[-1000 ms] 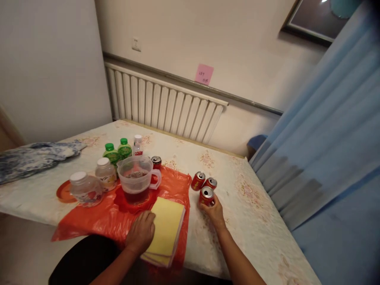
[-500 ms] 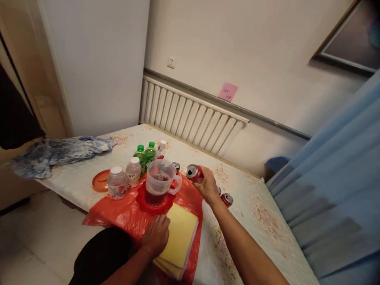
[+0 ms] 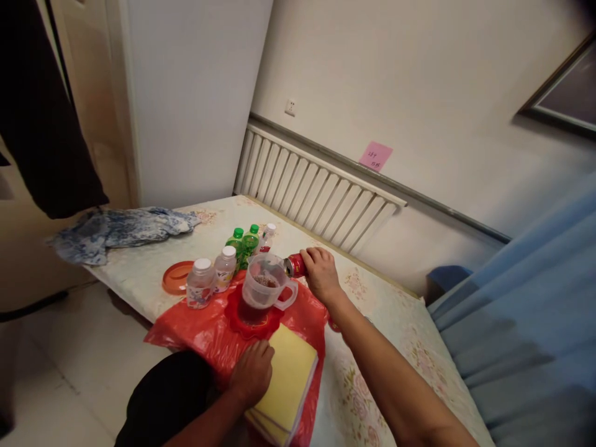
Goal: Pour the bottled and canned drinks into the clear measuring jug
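My right hand (image 3: 321, 273) is closed around a red drink can (image 3: 297, 266). The can is tipped on its side, its opening facing left at the rim of a clear plastic measuring jug (image 3: 267, 292). Dark, foamy liquid fills the lower part of the jug, which stands upright in a red scalloped dish (image 3: 235, 323). Whether liquid is running from the can I cannot tell. Loosely bent, the fingers of my left hand (image 3: 254, 372) rest on the left edge of a yellow-covered book (image 3: 291, 372). No object shows in that hand.
Left of the jug stand two clear white-capped jars (image 3: 201, 288), with an orange lid (image 3: 176, 277) beside them. Behind are green-capped bottles (image 3: 250, 245) and a white-capped bottle (image 3: 267, 239). A red plastic bag (image 3: 190, 329) lies underneath. Another can (image 3: 333, 325) is partly behind my right forearm.
My right hand has moved the can left toward the jug and tilted it over the rim. My left hand stays on the book. The camera view has shifted a little to the left.
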Demonstrator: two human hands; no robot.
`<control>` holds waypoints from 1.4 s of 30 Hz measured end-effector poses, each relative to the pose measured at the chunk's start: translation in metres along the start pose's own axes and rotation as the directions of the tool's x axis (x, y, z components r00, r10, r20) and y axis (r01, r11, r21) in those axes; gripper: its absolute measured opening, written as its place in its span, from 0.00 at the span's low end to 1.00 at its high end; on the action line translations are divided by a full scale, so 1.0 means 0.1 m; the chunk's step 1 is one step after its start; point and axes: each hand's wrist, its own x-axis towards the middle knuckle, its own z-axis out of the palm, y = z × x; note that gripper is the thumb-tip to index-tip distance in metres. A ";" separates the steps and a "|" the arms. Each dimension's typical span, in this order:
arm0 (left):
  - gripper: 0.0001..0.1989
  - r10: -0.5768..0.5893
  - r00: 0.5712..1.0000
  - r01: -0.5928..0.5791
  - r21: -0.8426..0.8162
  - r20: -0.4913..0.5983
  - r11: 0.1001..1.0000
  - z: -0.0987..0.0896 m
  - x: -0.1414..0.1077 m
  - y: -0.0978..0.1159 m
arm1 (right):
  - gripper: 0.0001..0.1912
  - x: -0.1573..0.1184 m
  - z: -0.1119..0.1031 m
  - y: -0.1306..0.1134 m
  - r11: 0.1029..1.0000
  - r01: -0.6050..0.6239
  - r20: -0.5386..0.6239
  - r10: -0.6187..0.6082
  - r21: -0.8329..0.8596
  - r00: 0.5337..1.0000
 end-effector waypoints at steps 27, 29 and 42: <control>0.10 0.005 1.000 -0.005 0.007 -0.003 1.000 0.00 -0.01 0.00 | 0.18 0.33 -0.28 -0.13 0.966 0.234 0.042 -0.231 -0.111 0.972; 0.10 0.007 1.000 -0.007 0.010 -0.005 1.000 0.00 -0.01 0.00 | 0.18 0.34 -0.28 -0.13 0.966 0.238 0.040 -0.235 -0.102 0.971; 0.10 0.008 1.000 -0.008 0.000 -0.010 1.000 0.00 -0.01 0.00 | 0.18 0.33 -0.25 -0.14 0.968 0.248 0.038 -0.247 -0.027 0.968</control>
